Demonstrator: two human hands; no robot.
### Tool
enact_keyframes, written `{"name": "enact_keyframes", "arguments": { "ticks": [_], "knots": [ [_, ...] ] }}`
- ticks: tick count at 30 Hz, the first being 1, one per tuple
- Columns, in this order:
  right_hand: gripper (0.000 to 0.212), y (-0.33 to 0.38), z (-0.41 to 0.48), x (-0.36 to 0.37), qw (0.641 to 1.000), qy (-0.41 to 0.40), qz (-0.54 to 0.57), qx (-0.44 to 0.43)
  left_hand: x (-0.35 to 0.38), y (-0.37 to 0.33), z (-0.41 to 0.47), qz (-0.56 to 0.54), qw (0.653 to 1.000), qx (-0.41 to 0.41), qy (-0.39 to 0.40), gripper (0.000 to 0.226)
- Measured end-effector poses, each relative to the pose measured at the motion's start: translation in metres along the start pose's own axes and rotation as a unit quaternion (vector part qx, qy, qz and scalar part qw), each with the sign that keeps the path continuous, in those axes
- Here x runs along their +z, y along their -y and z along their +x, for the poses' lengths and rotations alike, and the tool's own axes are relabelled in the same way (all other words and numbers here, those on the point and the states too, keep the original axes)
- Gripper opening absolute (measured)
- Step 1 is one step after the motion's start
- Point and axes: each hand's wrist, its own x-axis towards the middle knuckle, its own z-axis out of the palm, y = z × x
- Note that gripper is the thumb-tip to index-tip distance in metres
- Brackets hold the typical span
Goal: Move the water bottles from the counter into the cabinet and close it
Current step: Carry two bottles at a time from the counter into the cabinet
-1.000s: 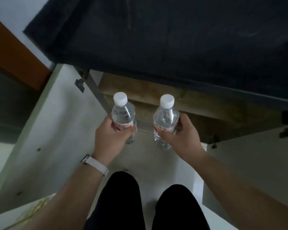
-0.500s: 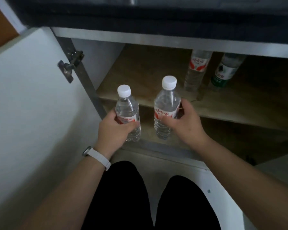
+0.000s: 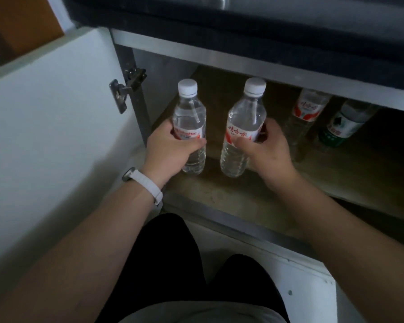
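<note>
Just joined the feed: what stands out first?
Two clear, white-capped water bottles are held at the mouth of the open cabinet: the left bottle in the left hand, the right bottle in the right hand. Further right on the shelf stand a red-labelled bottle and a green-labelled bottle; the white door hangs open at left.

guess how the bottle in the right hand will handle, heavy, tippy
Probably heavy for its size: the right-hand bottle looks full nearly to the cap. Tall and narrow, so likely tippy if nudged high. Thin clear plastic may flex under the fingers.
</note>
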Motion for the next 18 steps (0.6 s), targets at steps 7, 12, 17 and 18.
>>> {"name": "enact_keyframes", "arguments": {
  "ticks": [7, 12, 17, 18],
  "knots": [
    [0.056, 0.012, 0.043, 0.008, 1.000, -0.004, 0.006, -0.006, 0.007, -0.011, 0.037, -0.006, 1.000, 0.000, -0.013, 0.043],
    [0.061, 0.013, 0.079, 0.019, 0.999, -0.034, -0.001, -0.021, 0.021, -0.018, 0.068, -0.016, 1.000, 0.008, -0.022, 0.038],
    [0.060, 0.008, 0.110, 0.022, 0.999, -0.034, -0.007, -0.042, 0.028, -0.021, 0.094, 0.012, 0.999, 0.026, -0.023, 0.044],
    [0.061, 0.005, 0.116, 0.024, 0.998, -0.040, -0.006, -0.041, 0.029, -0.021, 0.099, 0.010, 0.999, 0.023, -0.025, 0.046]
  ]
}}
